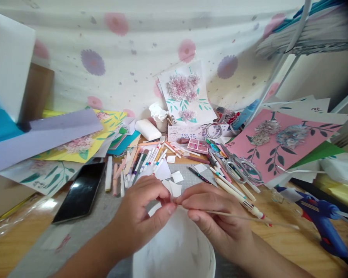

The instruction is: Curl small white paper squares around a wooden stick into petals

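Observation:
My left hand (143, 216) is closed in a pinch on a small white paper scrap (169, 193) just above a white bowl (174, 251). My right hand (217, 220) is closed on a thin wooden skewer (249, 218) that runs out to the right, and its tip meets the paper between my fingers. More white paper scraps (176, 183) lie just beyond my fingers on the grey mat (104, 216).
A black phone (81, 193) lies at left. Several pens and markers (145, 160) are spread behind my hands. Scissors (242, 170) rest on a pink flower card (281, 143), with a blue glue gun (321, 222) at right. A white flower card (185, 92) leans against the curtain.

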`<state>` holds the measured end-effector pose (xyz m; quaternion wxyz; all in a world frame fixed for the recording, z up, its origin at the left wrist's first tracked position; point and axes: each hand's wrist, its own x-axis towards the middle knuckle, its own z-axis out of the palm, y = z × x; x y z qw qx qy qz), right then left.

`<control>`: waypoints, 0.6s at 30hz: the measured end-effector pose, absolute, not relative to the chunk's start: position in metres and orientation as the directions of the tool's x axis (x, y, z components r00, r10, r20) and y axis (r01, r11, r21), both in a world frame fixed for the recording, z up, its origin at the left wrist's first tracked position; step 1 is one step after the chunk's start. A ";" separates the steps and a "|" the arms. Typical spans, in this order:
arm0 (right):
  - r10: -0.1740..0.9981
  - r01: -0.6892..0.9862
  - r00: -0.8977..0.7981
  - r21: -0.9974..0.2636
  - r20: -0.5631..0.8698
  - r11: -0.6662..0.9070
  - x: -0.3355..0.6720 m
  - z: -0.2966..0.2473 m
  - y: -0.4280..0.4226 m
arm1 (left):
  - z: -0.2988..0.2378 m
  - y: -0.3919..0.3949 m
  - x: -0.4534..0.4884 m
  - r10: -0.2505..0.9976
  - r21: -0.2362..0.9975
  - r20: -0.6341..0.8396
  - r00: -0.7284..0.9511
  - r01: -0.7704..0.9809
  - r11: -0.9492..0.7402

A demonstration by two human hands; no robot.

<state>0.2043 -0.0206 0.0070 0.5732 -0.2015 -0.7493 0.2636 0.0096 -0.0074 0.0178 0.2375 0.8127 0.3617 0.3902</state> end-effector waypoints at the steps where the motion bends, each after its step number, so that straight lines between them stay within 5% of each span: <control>1: 0.601 0.017 -0.276 -0.621 0.750 0.784 0.204 0.007 -0.021 | 0.017 -0.007 0.010 0.775 0.663 0.469 0.423 0.412 -0.625; 10: 0.695 -0.055 -0.119 -0.704 0.709 0.708 0.205 -0.001 -0.017 | 0.013 -0.004 0.003 0.821 0.688 0.422 0.384 0.455 -0.566; 14: 0.842 -0.270 -0.032 -0.816 0.539 0.512 0.215 -0.001 -0.009 | 0.014 -0.001 -0.003 0.838 0.712 0.380 0.391 0.455 -0.535; 18: 0.896 -0.440 0.072 -0.792 0.439 0.424 0.227 0.010 -0.002 | 0.022 0.001 -0.005 0.784 0.680 0.393 0.481 0.422 -0.599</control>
